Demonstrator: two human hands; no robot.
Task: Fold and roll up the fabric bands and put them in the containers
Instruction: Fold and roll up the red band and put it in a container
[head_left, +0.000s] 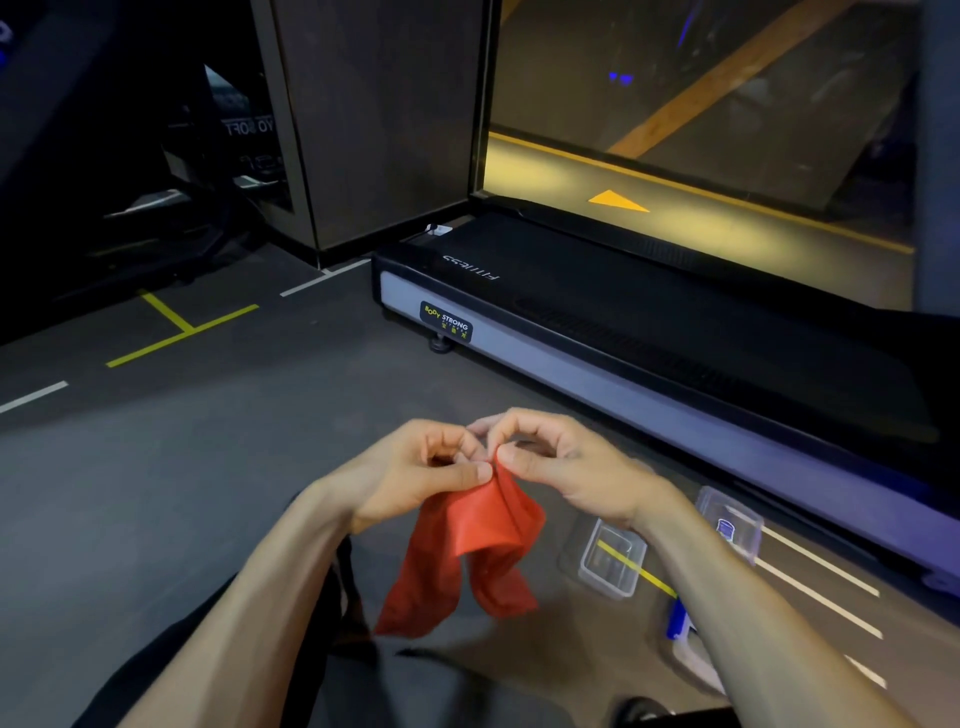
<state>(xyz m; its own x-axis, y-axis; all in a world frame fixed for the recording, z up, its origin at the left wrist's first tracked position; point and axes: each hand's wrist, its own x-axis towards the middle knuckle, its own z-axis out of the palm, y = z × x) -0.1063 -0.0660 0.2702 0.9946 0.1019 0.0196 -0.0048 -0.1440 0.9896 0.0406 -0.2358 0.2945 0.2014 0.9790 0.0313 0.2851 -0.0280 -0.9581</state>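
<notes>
Both hands pinch the red band (470, 545) at its top edge, left hand (415, 467) & right hand (561, 467) touching, held over the floor (182, 467). Band hangs straight down below fingers, long axis vertical. Clear box (608, 564) sits near, under right wrist.

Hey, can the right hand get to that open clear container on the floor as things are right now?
Probably yes. The open clear container sits on the floor just under the right hand's wrist with nothing between them, but that hand's grip is busy pinching the red fabric band together with the left hand.
</notes>
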